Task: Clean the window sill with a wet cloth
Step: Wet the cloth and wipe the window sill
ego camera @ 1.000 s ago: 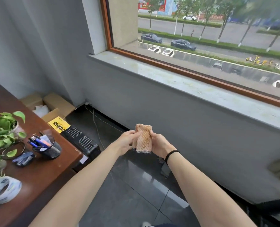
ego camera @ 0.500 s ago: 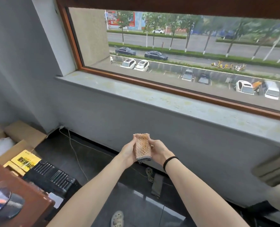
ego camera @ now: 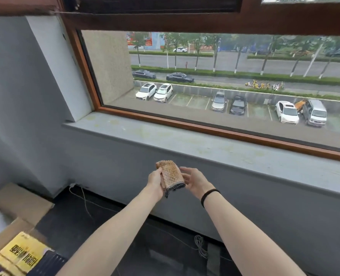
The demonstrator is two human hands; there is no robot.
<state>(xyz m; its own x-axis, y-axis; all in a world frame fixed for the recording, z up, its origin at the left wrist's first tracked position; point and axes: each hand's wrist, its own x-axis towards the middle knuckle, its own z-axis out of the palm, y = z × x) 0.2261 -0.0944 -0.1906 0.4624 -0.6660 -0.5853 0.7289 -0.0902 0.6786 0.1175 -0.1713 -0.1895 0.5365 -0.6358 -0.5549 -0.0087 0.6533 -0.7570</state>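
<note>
Tan nubby folded cloth, in L grip

Tan waffle-patterned cloth with dark speckled hem, grey sill with yellowish blotches, brown window frame.

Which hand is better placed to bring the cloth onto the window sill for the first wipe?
Left, probably: the left hand grips the cloth, while the right hand is open beside it. The stained window sill lies ahead of both.
</note>
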